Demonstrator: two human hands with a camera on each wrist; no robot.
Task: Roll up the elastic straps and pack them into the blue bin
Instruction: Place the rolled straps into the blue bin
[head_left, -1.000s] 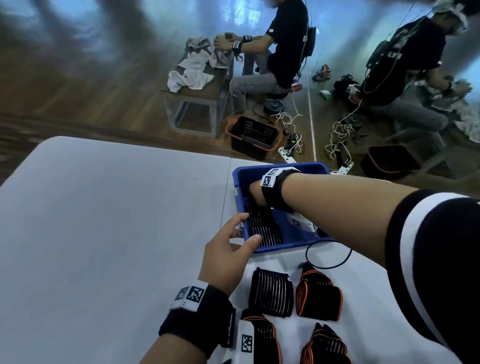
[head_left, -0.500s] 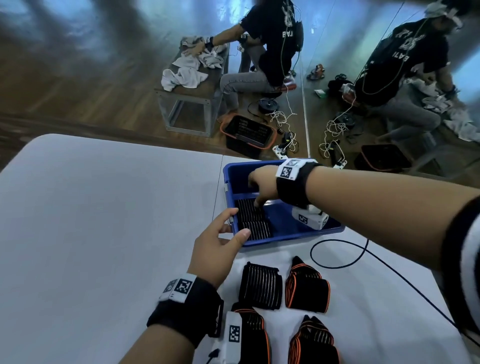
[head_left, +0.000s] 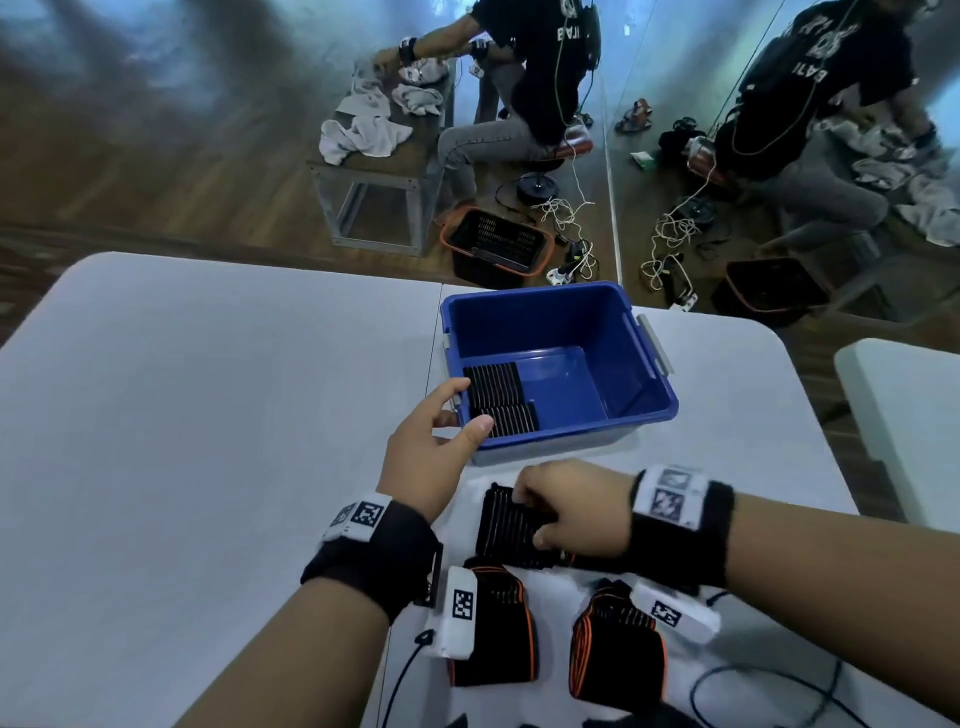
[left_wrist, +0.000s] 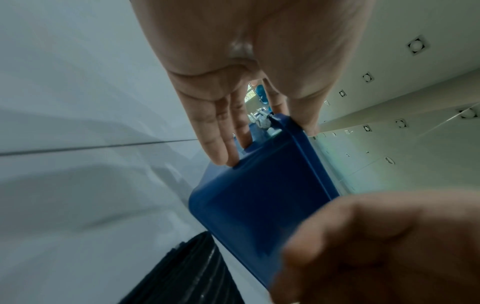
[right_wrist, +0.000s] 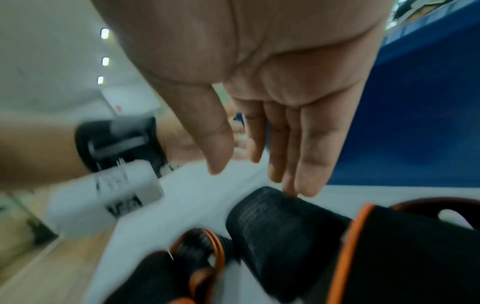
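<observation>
The blue bin (head_left: 649, 364) (left_wrist: 259, 205) (right_wrist: 415, 123) stands on the white table and holds two rolled black straps (head_left: 498, 397) against its left wall. My left hand (head_left: 465, 408) (left_wrist: 267, 144) rests at the bin's near-left corner, straight fingers on the outer wall and thumb at the rim. My right hand (head_left: 527, 517) (right_wrist: 259, 181) hovers over a black rolled strap (head_left: 506, 530) (right_wrist: 280, 222) in front of the bin. Its straight fingertips touch the roll's top and the thumb stands apart. Two orange-edged rolls (head_left: 493, 629) (head_left: 618, 649) lie nearer to me.
A black cable (head_left: 753, 686) loops on the table at the near right. A second white table (head_left: 893, 415) stands to the right. Beyond the far edge sit people, a bench and a black basket (head_left: 496, 244) on the wooden floor.
My right hand has come out of the bin and dropped back onto the black roll on the table. My left hand has stayed at the bin's corner.
</observation>
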